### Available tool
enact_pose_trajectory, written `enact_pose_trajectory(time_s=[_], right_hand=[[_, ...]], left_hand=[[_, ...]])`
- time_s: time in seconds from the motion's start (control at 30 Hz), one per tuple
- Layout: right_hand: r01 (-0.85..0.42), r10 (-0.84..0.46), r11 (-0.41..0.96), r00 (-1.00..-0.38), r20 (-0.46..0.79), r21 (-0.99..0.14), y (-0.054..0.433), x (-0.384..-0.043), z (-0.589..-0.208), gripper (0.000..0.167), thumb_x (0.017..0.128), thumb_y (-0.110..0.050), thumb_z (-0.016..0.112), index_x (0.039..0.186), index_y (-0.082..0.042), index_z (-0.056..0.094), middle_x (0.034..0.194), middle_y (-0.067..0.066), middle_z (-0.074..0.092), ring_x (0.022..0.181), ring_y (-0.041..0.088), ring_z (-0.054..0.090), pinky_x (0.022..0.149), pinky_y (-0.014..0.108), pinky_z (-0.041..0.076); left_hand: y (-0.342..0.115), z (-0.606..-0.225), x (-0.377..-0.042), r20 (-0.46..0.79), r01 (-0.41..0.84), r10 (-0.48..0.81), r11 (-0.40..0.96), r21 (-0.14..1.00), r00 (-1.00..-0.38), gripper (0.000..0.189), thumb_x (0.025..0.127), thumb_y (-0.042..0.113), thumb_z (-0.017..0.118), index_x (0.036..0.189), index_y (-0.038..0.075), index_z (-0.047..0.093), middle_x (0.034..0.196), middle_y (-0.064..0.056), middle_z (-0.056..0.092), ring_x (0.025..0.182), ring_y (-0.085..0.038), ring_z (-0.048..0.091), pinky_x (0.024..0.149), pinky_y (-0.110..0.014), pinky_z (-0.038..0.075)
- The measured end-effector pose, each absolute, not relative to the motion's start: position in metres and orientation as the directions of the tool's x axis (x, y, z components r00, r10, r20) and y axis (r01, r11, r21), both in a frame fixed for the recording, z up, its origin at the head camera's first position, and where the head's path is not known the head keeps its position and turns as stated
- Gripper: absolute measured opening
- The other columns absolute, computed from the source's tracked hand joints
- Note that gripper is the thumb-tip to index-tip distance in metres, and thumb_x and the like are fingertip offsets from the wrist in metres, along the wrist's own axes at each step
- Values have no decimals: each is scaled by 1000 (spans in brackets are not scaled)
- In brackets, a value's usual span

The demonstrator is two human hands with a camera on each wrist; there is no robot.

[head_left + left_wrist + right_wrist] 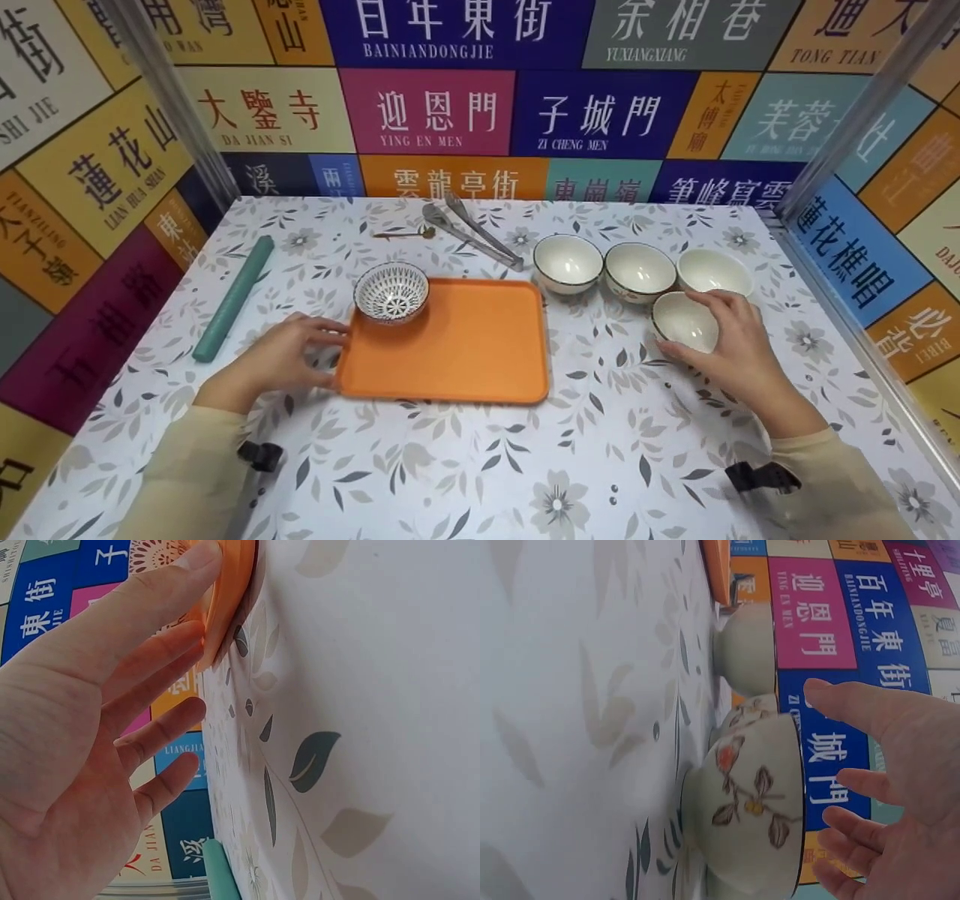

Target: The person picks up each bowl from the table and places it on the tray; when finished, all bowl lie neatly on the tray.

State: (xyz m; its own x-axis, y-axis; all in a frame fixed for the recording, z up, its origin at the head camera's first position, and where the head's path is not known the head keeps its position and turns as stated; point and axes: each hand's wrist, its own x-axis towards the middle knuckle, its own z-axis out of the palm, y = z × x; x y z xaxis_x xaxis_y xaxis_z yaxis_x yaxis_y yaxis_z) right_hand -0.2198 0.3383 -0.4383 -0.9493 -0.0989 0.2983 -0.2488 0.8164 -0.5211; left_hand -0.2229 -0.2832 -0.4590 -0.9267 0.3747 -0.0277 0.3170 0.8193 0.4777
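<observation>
My left hand (pixel 281 356) is at the left edge of an orange tray (pixel 480 341), fingers extended and thumb near the tray's front corner. In the left wrist view the fingers (pixel 161 724) are spread, and the thumb and index lie against or very near the tray rim. On the tray's back left corner stands a black-and-white patterned bowl (pixel 391 294). My right hand (pixel 735 349) is spread beside a small cream bowl (pixel 684 322) with a dark rim. The right wrist view shows a flower-painted bowl (pixel 750 806), with the fingers just off its rim.
Behind the right hand, three cream bowls stand in a row: left (pixel 568 264), middle (pixel 640 272) and right (pixel 714 271). Metal tongs (pixel 476 236) and a small gold-coloured spoon (pixel 405 234) lie at the back. A green rod (pixel 235 300) lies left.
</observation>
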Motion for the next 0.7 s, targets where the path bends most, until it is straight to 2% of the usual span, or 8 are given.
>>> enact_pose_trajectory(time_s=[0.23, 0.37, 0.53, 0.7], right_hand=[[-122, -33, 855, -983, 182, -503, 355, -220, -444, 101, 76, -56, 87, 153, -7, 44, 151, 27, 36, 140, 53, 29, 106, 77, 31], [-73, 1, 858, -990, 144, -508, 360, -220, -448, 107, 75, -62, 85, 154, -6, 42, 152, 26, 35, 141, 52, 28, 107, 78, 31], [-59, 20, 849, -989, 144, -525, 364, -222, -451, 110, 71, -64, 87, 152, -3, 43, 150, 27, 36, 140, 51, 29, 104, 76, 33], [-43, 28, 825, -993, 118, -563, 367, -224, -453, 112, 70, -57, 90, 153, 0, 40, 149, 33, 35, 138, 54, 32, 107, 76, 31]], left_hand=[[-283, -460, -223, -23, 320, 377, 815, 482, -926, 67, 66, 27, 96, 128, 19, 74, 144, 2, 64, 132, -30, 54, 113, -58, 42], [-283, -460, -223, -40, 305, 373, 814, 495, -927, 68, 66, 27, 96, 129, 20, 74, 145, 3, 62, 132, -30, 54, 114, -59, 41], [-283, -460, -223, -49, 296, 366, 816, 497, -929, 68, 66, 27, 96, 130, 20, 73, 145, 3, 62, 134, -30, 53, 115, -60, 39], [-283, -459, -224, -32, 315, 379, 811, 494, -925, 67, 66, 27, 96, 129, 19, 74, 145, 1, 63, 133, -32, 53, 114, -60, 40]])
